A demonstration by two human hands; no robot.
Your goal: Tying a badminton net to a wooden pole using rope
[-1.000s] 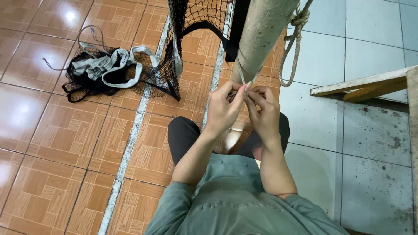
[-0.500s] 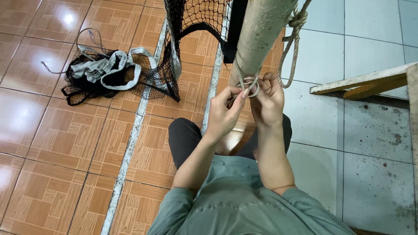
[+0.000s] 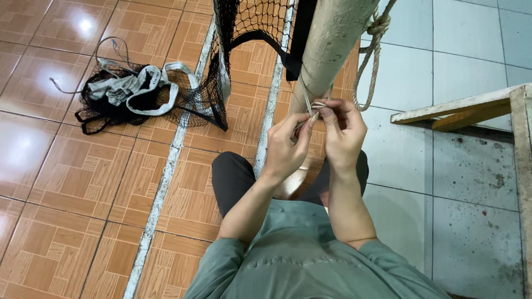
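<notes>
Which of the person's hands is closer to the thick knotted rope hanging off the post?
Right. The right hand is just beside the hanging rope, below its knot. The left hand is farther off, across the post.

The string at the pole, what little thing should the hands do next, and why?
Probably pull the two ends apart to snug the knot. The thin cord sits as a small loop against the pale pole, pinched between the left hand and the right hand. The loop looks loose, not yet cinched, so it may slip down unless tightened. The black net hangs from the same pole.
</notes>
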